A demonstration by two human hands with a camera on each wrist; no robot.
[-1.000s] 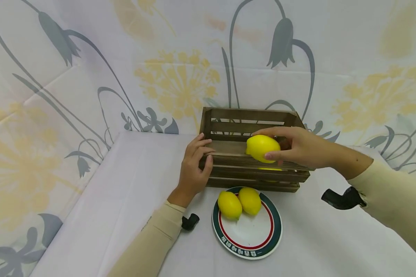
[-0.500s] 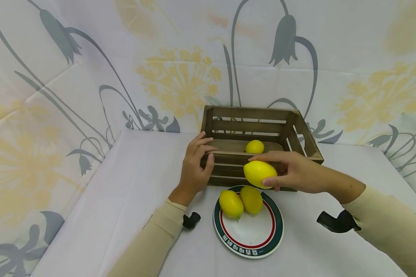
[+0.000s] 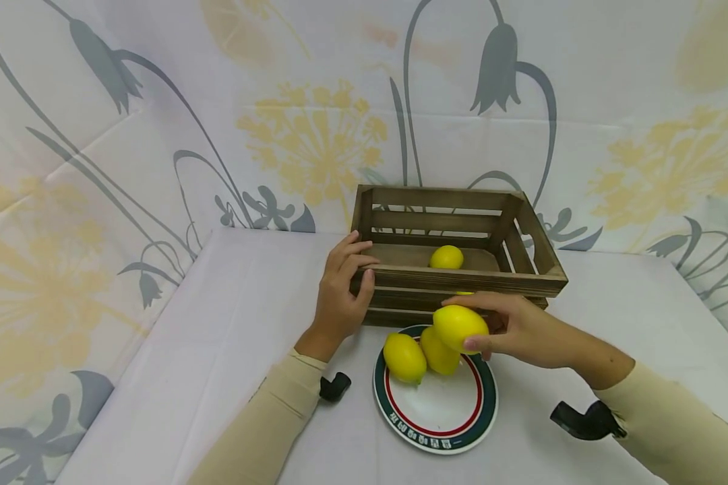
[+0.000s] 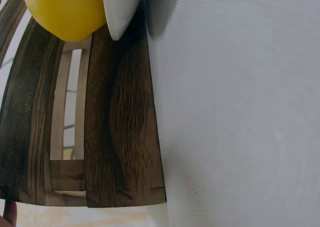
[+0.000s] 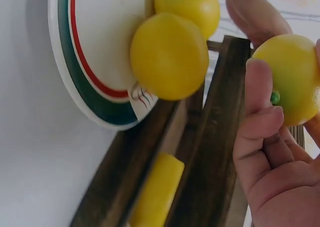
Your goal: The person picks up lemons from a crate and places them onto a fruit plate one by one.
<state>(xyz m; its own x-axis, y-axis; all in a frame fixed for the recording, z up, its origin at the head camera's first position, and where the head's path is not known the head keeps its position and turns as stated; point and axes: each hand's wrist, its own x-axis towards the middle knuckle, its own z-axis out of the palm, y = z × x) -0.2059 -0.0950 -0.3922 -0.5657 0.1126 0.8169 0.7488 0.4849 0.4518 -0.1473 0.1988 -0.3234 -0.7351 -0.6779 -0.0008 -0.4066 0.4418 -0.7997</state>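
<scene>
My right hand (image 3: pixel 516 330) pinches a yellow lemon (image 3: pixel 458 327) between thumb and fingers. In the head view it overlaps the far edge of a white plate (image 3: pixel 431 411) with a dark green and red rim. Two lemons lie on the plate; the left one (image 3: pixel 404 358) shows fully, the right one (image 3: pixel 439 351) is partly covered by the held lemon. My left hand (image 3: pixel 341 296) grips the front left corner of a brown slatted wooden crate (image 3: pixel 461 277), fingers over the edge, thumb against the front. A lemon (image 3: pixel 446 256) sits inside; the right wrist view shows a lemon (image 5: pixel 159 189) between the slats.
The crate stands just behind the plate, close to the patterned backdrop (image 3: pixel 315 141). White cloth (image 3: pixel 267 296) covers the table. Black curved pieces hang from both sleeves, at the left wrist (image 3: pixel 335 387) and the right wrist (image 3: pixel 587 419).
My right hand has brought the held lemon from over the crate, past its front rim, down and toward the plate. The lemon inside the crate has come into view. The left hand stays in place.
</scene>
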